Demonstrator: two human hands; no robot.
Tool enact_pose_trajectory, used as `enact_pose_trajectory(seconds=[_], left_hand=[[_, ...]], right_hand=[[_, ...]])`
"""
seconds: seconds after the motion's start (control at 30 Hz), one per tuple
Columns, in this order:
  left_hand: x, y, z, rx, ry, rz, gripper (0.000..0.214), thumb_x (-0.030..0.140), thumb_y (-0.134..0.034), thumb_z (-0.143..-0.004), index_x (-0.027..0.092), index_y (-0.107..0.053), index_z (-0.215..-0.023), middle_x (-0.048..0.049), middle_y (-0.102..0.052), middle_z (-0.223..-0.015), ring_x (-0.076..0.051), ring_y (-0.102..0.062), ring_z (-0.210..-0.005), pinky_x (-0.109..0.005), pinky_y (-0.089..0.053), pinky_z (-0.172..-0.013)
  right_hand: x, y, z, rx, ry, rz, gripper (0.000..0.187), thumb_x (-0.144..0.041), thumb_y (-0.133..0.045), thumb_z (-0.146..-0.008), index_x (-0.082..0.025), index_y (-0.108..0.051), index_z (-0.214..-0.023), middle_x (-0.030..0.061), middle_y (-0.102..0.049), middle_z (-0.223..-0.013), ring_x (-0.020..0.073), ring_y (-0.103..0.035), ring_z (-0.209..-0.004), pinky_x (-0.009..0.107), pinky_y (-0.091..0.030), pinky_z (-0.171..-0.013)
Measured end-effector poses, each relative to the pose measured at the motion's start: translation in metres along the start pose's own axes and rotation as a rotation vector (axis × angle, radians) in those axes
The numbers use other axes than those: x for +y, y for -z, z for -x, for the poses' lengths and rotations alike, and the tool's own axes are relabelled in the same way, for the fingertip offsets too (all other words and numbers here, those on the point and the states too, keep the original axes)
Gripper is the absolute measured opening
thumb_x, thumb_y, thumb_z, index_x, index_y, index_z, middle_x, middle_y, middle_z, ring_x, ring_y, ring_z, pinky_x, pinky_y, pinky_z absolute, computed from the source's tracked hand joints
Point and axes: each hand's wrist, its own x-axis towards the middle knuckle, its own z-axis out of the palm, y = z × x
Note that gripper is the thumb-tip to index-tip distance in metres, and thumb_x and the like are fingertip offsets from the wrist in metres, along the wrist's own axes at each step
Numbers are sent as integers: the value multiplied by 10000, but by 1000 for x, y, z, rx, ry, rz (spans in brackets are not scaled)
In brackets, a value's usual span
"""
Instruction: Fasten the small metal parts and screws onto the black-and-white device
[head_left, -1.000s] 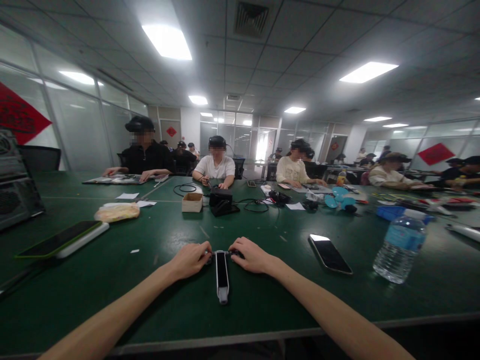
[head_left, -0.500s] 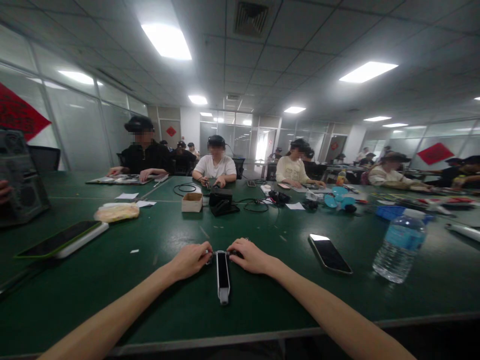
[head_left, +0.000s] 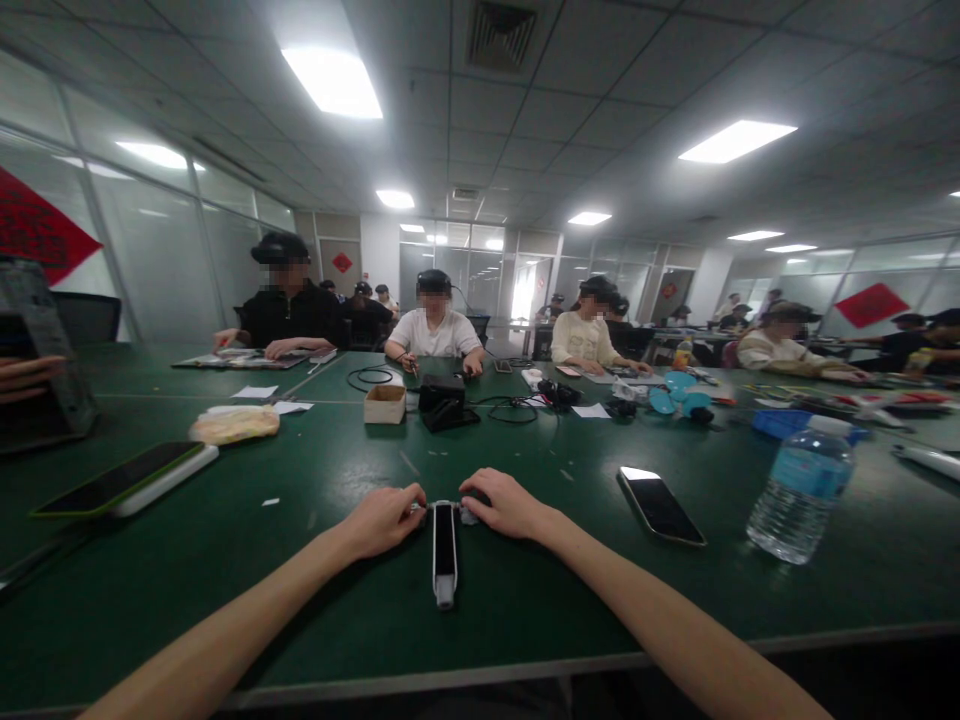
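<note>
A slim black and white stick-shaped device [head_left: 445, 548] lies on the green table [head_left: 315, 600], pointing toward me. My left hand [head_left: 384, 518] rests on the table at the left of its far end, fingers curled and pinching at something small there. My right hand [head_left: 504, 502] sits at the right of the same end, fingers bent down over a small part I cannot make out. Both hands touch the device's far end.
A dark phone [head_left: 661, 506] and a water bottle [head_left: 802, 488] lie to my right. A green-cased phone on a white slab [head_left: 124, 479] lies left, with a wrapped bun [head_left: 234, 424], a small box [head_left: 385, 404] and a black gadget [head_left: 445, 403] beyond. Several people sit opposite.
My hands have shifted only slightly at the device's end. At the far left, another person's hand has come into view, tilting a dark device there.
</note>
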Motion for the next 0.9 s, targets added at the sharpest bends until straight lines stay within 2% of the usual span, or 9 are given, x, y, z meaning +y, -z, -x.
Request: enact_pose_trajectory(seconds=[0.13, 0.33, 0.7, 0.9], left_hand=[[-1, 2, 0, -5, 6, -6, 233, 332, -408, -921, 211, -581, -1021, -3, -655, -711, -190, -625, -686, -272, -405, -619], [-3, 3, 1, 9, 2, -4, 250, 345, -402, -925, 209, -587, -1022, -8, -657, -719, -195, -627, -707, -281, -413, -637], [-11, -4, -1, 30, -17, 0, 220, 339, -423, -934, 224, -585, -1029, -12, -666, -776, -195, -632, -730, -275, -403, -634], [-6, -1, 0, 23, -13, 15, 192, 304, -447, -927, 213, -590, -1019, -7, -674, -770, -181, -628, -721, -276, -415, -678]], right_hand=[[18, 13, 0, 68, -102, 133, 259, -250, -480, -936, -130, -639, -1101, 113, -647, -1098, 218, -566, -1038, 356, -445, -928], [40, 17, 4, -74, -249, 311, 298, -182, -480, -911, -138, -621, -1169, 130, -621, -1156, 236, -552, -1059, 351, -439, -916], [42, 14, 2, -125, -262, 333, 278, -180, -437, -936, -152, -665, -1093, 124, -629, -1113, 222, -558, -1033, 305, -434, -875], [49, 11, 2, -110, -259, 286, 225, -189, -464, -927, -147, -657, -1036, 110, -625, -1081, 216, -550, -1036, 309, -428, -894]])
